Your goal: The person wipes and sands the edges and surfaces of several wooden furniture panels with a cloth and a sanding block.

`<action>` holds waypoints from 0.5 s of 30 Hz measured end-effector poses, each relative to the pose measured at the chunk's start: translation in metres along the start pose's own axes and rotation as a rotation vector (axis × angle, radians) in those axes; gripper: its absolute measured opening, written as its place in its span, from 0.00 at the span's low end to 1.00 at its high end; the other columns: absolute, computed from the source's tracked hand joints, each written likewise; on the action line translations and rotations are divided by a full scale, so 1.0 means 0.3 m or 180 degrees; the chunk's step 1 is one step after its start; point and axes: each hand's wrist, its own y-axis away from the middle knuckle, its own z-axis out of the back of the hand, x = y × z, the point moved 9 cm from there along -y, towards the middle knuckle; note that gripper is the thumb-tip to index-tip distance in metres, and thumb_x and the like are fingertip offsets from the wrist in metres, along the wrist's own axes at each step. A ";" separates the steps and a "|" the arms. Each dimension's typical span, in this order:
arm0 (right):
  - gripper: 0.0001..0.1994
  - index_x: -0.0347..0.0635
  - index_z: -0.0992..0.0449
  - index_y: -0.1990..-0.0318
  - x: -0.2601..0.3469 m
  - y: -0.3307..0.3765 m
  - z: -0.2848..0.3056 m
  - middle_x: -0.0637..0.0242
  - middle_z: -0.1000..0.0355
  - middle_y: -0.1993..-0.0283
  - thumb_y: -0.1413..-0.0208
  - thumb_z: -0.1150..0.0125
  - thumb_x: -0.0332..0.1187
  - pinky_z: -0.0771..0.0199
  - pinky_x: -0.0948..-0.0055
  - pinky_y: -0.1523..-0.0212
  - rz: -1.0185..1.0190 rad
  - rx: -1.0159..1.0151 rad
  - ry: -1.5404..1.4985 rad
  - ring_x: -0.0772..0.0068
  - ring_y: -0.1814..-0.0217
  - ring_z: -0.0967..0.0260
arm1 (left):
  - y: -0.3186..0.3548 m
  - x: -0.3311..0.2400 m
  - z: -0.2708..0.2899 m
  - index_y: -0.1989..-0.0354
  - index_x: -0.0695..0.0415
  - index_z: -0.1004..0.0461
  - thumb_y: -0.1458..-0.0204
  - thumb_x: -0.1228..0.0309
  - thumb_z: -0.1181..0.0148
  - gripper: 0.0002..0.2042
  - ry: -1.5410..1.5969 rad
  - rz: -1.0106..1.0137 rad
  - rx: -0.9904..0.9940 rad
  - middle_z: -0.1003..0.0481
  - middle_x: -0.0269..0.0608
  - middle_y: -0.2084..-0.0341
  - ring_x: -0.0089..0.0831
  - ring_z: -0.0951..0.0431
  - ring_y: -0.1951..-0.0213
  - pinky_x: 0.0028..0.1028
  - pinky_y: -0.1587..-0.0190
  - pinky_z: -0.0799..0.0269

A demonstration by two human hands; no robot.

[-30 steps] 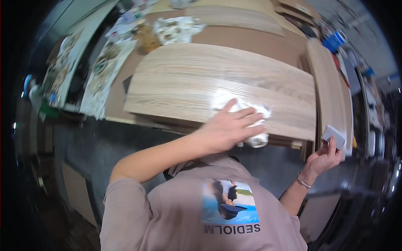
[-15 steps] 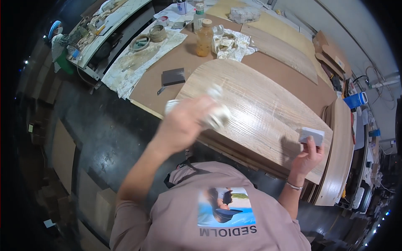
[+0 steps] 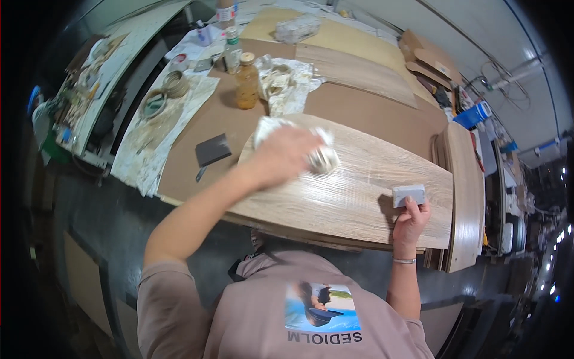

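Note:
My left hand, slightly blurred, is closed around a bunched white rag over the left part of a light wood-grain board. Some of the cloth sticks out on both sides of the fingers. Toward the board's right end, my right hand grips a small pale grey block between thumb and fingers, and a shadow falls on the board beside it. Left of the board lie a dark grey flat pad and a small dark tool.
An amber jar and a crumpled stained cloth stand beyond the board. Tape rolls sit on a stained sheet at left. Stacked curved panels are at right, near a blue container. Another long board lies farther back.
My left hand has moved with the rag from the board's near edge farther across its surface. My right hand still holds the block. The whole view has shifted.

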 end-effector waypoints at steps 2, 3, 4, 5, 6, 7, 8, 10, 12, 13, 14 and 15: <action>0.10 0.36 0.26 0.60 -0.004 0.004 0.005 0.66 0.27 0.61 0.49 0.34 0.23 0.30 0.73 0.52 -0.0001 -0.0083 -0.0003 0.75 0.58 0.30 | -0.052 0.303 0.013 0.43 0.53 0.27 0.48 0.68 0.38 0.22 0.1074 0.1395 -0.0046 0.26 0.50 0.46 0.45 0.26 0.45 0.38 0.43 0.31; 0.10 0.36 0.26 0.60 -0.013 0.007 -0.003 0.66 0.27 0.61 0.49 0.34 0.23 0.30 0.73 0.52 -0.0071 -0.0058 -0.0034 0.75 0.58 0.30 | -0.054 0.432 0.016 0.42 0.52 0.27 0.47 0.69 0.39 0.22 0.0537 0.1727 0.0379 0.25 0.50 0.47 0.45 0.25 0.46 0.39 0.44 0.30; 0.11 0.34 0.26 0.58 -0.013 0.011 -0.013 0.65 0.26 0.60 0.49 0.34 0.23 0.30 0.73 0.52 -0.0110 0.0017 -0.0005 0.75 0.58 0.30 | -0.023 0.564 0.028 0.41 0.51 0.28 0.47 0.70 0.41 0.22 -0.0017 0.2055 0.0795 0.25 0.50 0.47 0.45 0.24 0.46 0.39 0.45 0.29; 0.11 0.34 0.26 0.58 -0.004 0.016 -0.029 0.65 0.26 0.60 0.49 0.34 0.23 0.30 0.73 0.52 -0.0110 0.0029 -0.0010 0.75 0.58 0.30 | 0.034 0.672 0.085 0.42 0.51 0.27 0.47 0.73 0.44 0.21 -0.0643 0.1924 0.0163 0.23 0.50 0.51 0.47 0.22 0.50 0.40 0.48 0.27; 0.12 0.33 0.26 0.57 0.005 0.015 -0.035 0.65 0.26 0.60 0.50 0.34 0.23 0.30 0.73 0.52 -0.0103 0.0053 0.0092 0.75 0.57 0.29 | 0.047 0.706 0.141 0.44 0.52 0.27 0.48 0.74 0.45 0.20 -0.0477 0.1846 -0.0504 0.21 0.49 0.54 0.47 0.21 0.53 0.40 0.51 0.26; 0.13 0.32 0.26 0.56 0.003 0.015 -0.031 0.65 0.26 0.60 0.50 0.33 0.23 0.31 0.74 0.51 -0.0097 0.0034 0.0188 0.75 0.57 0.29 | 0.033 0.683 0.179 0.47 0.54 0.26 0.49 0.73 0.43 0.18 -0.0229 0.1837 -0.0710 0.21 0.48 0.56 0.46 0.20 0.55 0.38 0.53 0.26; 0.13 0.32 0.25 0.56 -0.002 0.011 -0.004 0.66 0.25 0.60 0.50 0.34 0.24 0.29 0.74 0.53 -0.0063 0.0095 0.0216 0.75 0.57 0.28 | 0.021 0.620 0.230 0.50 0.55 0.25 0.49 0.72 0.42 0.17 0.0052 0.1788 -0.0874 0.20 0.47 0.59 0.44 0.20 0.57 0.37 0.55 0.27; 0.13 0.33 0.24 0.56 0.035 0.052 -0.072 0.65 0.25 0.61 0.51 0.34 0.24 0.29 0.73 0.55 0.0089 -0.0062 0.0748 0.74 0.59 0.28 | 0.030 0.443 0.283 0.61 0.58 0.23 0.53 0.69 0.37 0.11 0.0518 0.1482 -0.1123 0.22 0.44 0.66 0.39 0.22 0.64 0.33 0.59 0.28; 0.15 0.36 0.23 0.57 0.124 0.085 -0.225 0.63 0.25 0.62 0.56 0.35 0.23 0.27 0.71 0.60 0.0922 0.0295 0.1715 0.69 0.62 0.27 | -0.024 0.112 0.309 0.73 0.57 0.23 0.61 0.61 0.27 0.14 0.0864 0.0531 -0.0637 0.24 0.40 0.72 0.38 0.22 0.67 0.33 0.62 0.27; 0.16 0.37 0.23 0.57 0.172 0.128 -0.338 0.61 0.25 0.63 0.59 0.35 0.23 0.27 0.69 0.61 0.1610 0.0723 0.2166 0.65 0.63 0.26 | -0.021 -0.037 0.327 0.75 0.55 0.23 0.62 0.61 0.27 0.13 0.0748 -0.0197 -0.0855 0.25 0.40 0.72 0.39 0.23 0.68 0.35 0.66 0.27; 0.18 0.37 0.23 0.58 0.206 0.165 -0.439 0.59 0.26 0.64 0.62 0.34 0.22 0.27 0.68 0.62 0.1803 0.0947 0.2165 0.61 0.64 0.27 | -0.014 -0.154 0.336 0.74 0.54 0.22 0.63 0.62 0.26 0.13 0.0791 -0.0515 -0.0827 0.25 0.39 0.73 0.40 0.23 0.69 0.35 0.69 0.28; 0.19 0.37 0.23 0.59 0.237 0.204 -0.540 0.57 0.27 0.64 0.65 0.34 0.22 0.27 0.66 0.62 0.1993 0.1175 0.2170 0.57 0.64 0.28 | -0.006 -0.239 0.350 0.69 0.53 0.20 0.63 0.63 0.27 0.13 0.0868 -0.0631 -0.0907 0.25 0.39 0.73 0.41 0.24 0.71 0.34 0.71 0.28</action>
